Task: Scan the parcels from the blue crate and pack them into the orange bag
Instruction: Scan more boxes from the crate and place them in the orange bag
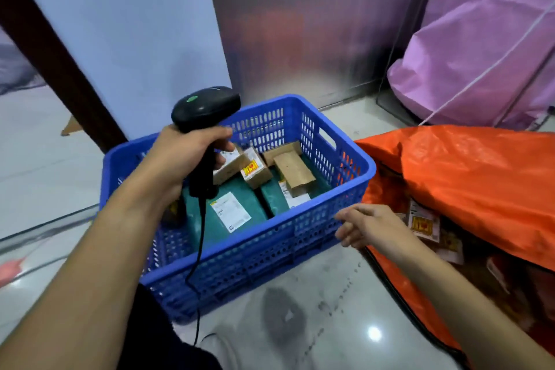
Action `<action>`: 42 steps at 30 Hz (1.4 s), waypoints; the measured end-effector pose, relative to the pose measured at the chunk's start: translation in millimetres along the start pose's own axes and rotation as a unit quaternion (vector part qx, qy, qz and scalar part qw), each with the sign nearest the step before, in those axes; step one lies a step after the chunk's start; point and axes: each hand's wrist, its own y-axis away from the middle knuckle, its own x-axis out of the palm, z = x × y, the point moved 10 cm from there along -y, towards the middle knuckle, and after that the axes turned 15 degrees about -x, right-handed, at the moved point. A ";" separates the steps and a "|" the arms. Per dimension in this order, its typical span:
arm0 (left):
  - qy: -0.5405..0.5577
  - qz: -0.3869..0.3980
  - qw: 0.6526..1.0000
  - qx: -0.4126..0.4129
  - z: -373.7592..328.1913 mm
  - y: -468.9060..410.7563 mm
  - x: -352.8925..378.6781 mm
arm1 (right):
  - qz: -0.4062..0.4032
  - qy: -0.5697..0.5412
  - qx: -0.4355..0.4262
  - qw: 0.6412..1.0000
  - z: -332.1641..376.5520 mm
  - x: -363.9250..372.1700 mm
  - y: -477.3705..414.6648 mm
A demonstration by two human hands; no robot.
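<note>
A blue crate point(303, 243) stands on the floor in the middle of the view. It holds two green parcels with white labels point(228, 213) and several small cardboard boxes point(294, 173). My left hand point(186, 153) grips a black corded barcode scanner point(205, 108) above the crate's left half. Empty, with fingers apart, my right hand point(369, 225) hovers between the crate's right corner and the mouth of the orange bag point(468, 177). A labelled parcel point(423, 224) and several others lie inside the bag's opening.
Pink sacks point(480, 54) are piled at the back right with a white cord across them. A metallic panel point(300, 24) and a pale wall rise behind the crate. A dark diagonal beam point(54, 57) crosses the left. The floor is glossy grey tile.
</note>
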 end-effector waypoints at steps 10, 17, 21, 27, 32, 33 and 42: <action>0.036 -0.013 0.999 -0.035 13.3 -27.0 -43.1 | -0.009 0.191 -0.155 0.969 30.6 50.1 -60.6; 0.014 -0.001 1.000 -0.015 5.0 -38.8 -51.7 | 0.008 0.373 -0.152 0.915 30.5 73.8 -135.0; 0.047 -0.019 0.998 -0.028 3.2 -51.3 -60.2 | 0.054 0.421 -0.074 0.902 2.9 83.5 -187.4; 0.086 -0.032 0.995 -0.036 1.3 -58.5 -55.2 | 0.088 0.476 0.039 0.874 -50.7 86.2 -235.3; 0.085 -0.012 0.995 -0.043 -0.7 -58.7 -47.8 | 0.117 0.513 0.002 0.851 -59.0 102.8 -261.1; 0.087 -0.013 0.995 -0.042 -1.7 -58.9 -48.9 | 0.123 0.515 0.017 0.848 -64.6 102.6 -262.9; 0.073 -0.024 0.997 -0.017 -16.8 -57.1 -49.8 | 0.143 0.519 0.076 0.839 -84.6 101.4 -267.8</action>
